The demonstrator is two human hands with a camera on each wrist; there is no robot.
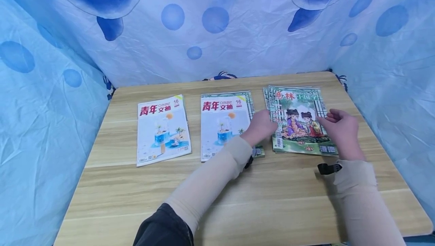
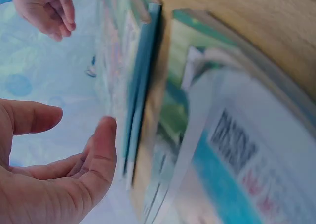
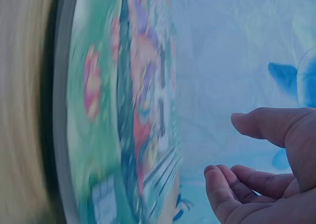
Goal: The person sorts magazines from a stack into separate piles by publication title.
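A stack of green magazines [image 1: 302, 121] with two cartoon children on its cover lies at the right of the table. My left hand [image 1: 261, 127] is at the stack's left edge, over the gap beside the middle pile. In the left wrist view its thumb and fingers are apart, holding nothing. My right hand [image 1: 341, 131] is by the stack's right edge; the right wrist view shows its fingers loosely bent, with nothing between thumb and fingertips. A white magazine [image 1: 217, 117] tops the middle pile, green-edged magazines showing beneath it.
Another white magazine [image 1: 163, 129] with red title characters lies on the left part of the wooden table [image 1: 136, 200]. Blue sheeting [image 1: 142, 57] with whale and bubble prints stands behind the table and along both sides.
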